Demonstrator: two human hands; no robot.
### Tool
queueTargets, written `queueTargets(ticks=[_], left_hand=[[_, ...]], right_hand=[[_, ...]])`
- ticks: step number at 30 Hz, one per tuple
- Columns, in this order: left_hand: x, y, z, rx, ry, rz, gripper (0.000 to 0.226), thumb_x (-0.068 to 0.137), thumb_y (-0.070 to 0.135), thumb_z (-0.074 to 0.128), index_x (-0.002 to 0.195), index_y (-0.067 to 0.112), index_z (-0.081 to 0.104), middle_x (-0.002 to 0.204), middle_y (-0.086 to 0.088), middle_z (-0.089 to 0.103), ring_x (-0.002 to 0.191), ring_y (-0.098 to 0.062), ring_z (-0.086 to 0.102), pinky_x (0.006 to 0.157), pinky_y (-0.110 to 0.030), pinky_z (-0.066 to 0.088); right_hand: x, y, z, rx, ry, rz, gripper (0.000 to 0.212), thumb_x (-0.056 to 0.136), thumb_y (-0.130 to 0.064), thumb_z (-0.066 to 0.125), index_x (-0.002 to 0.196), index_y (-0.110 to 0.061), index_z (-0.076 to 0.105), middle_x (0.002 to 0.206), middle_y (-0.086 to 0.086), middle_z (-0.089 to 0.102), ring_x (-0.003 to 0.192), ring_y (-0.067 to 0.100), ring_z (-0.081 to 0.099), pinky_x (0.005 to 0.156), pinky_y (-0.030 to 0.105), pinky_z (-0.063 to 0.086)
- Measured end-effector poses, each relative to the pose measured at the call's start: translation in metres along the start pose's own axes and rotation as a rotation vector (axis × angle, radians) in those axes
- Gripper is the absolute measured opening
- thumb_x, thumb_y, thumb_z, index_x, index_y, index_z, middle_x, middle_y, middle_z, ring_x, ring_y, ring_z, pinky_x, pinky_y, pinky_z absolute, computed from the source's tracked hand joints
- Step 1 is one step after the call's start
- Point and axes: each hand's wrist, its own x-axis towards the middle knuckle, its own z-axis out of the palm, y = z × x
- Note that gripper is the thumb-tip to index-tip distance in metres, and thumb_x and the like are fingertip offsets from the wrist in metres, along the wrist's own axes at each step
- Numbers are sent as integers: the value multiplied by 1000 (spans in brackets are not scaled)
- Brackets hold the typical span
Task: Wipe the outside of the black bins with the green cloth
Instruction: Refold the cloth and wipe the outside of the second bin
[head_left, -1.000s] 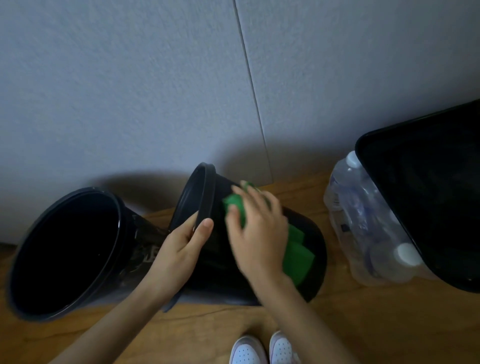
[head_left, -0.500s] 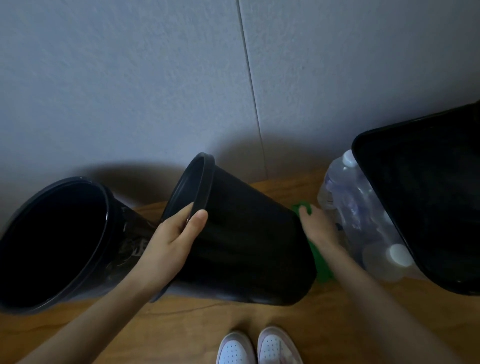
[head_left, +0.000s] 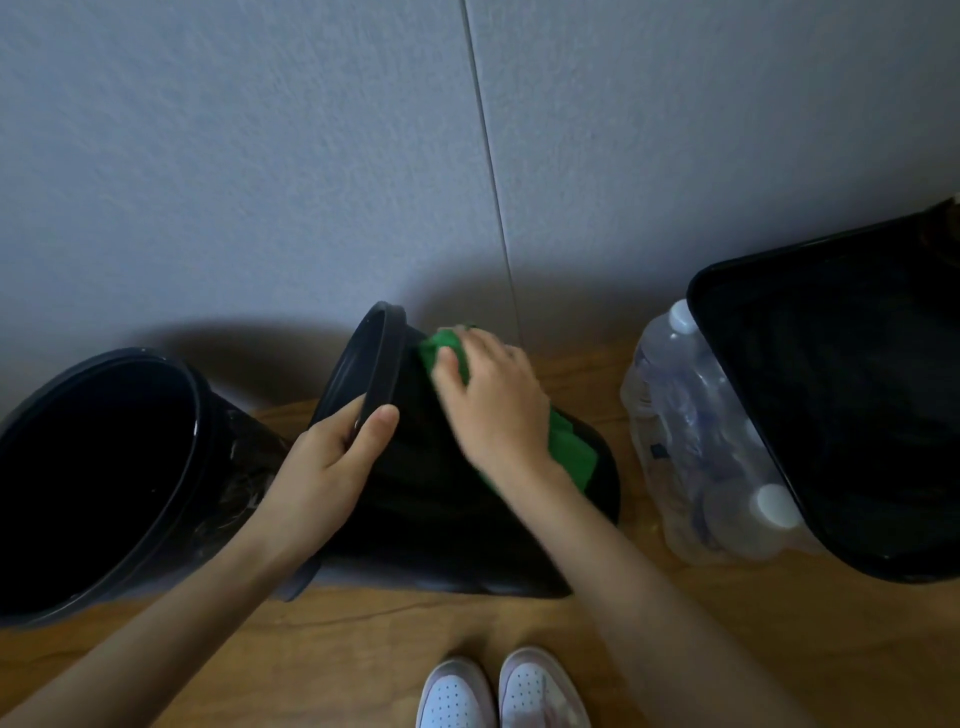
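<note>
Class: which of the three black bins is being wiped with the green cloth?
The middle round bin, tipped: left hand grips its rim, right hand presses the green cloth on it. The left round bin and rectangular bin have no cloth.

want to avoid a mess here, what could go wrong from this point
The bin is tilted, steadied only by the grip of the left hand on its rim; a hard push from the right hand could slip it free.
The tail of the cloth trails loose and might bunch or drop.
The bottles sit close by; a long stroke could knock them.
</note>
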Motion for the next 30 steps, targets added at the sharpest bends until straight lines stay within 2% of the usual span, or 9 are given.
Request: queueTargets(ticks=[5,8,11,15,17,22,24,28,30], left_hand=[[-4,-2,-3,-67,-6,-21,68,82,63,44,103,0,57,97,-25,61,93,-34,59,76,-31,45],[-5,4,-1,-105,-11,-44,52,88,53,44,101,6,61,93,-16,66,88,-20,63,73,-20,49],[-4,9,-1,-122,0,-53,48,80,47,39,102,11,62,94,-11,68,87,-12,64,70,-13,48],[-1,7,-2,-88,0,-70,52,84,51,39,104,8,61,100,-19,65,95,-26,62,86,-36,49],[1,8,0,-57,5,-52,41,93,47,41,105,13,62,100,-19,65,97,-27,61,89,-40,47],[3,9,1,-51,23,-54,29,96,30,38,107,19,63,100,-5,69,94,-9,63,78,-16,48],[2,7,-3,-44,28,-80,31,95,34,38,105,16,63,99,-9,68,94,-14,63,84,-25,49],[0,6,-6,-70,7,-92,40,90,42,37,103,13,62,98,-8,68,92,-13,64,81,-25,50],[0,8,-5,-78,-17,-76,44,84,48,37,99,15,62,93,-6,69,89,-14,65,81,-29,50]], right_hand=[[10,98,-11,-180,-212,452,40,95,-38,26,94,-20,61,106,13,62,100,34,57,86,39,44],[2,125,-18,-123,-251,576,36,96,-32,27,93,-13,58,90,12,57,85,29,53,77,36,41],[-7,112,-14,-177,-88,438,35,95,-30,31,92,-12,61,91,9,60,92,31,55,75,36,40],[-13,42,0,-138,46,178,33,95,-31,36,113,-18,61,122,2,60,114,28,48,90,38,40],[-17,-1,4,-89,59,46,41,95,-35,33,126,-21,54,133,-2,53,124,23,42,96,37,37],[-12,-25,9,-27,67,-100,46,94,-41,29,130,-22,52,134,-4,52,124,19,43,90,34,39],[1,0,3,-45,-8,29,40,97,-39,32,126,-22,54,132,-3,54,120,23,46,83,30,35],[16,86,-7,-171,-234,465,42,95,-42,28,113,-23,61,120,12,61,110,34,55,85,38,40],[11,117,-13,-138,-265,561,40,94,-39,28,103,-19,62,110,15,63,102,34,57,82,37,40]])
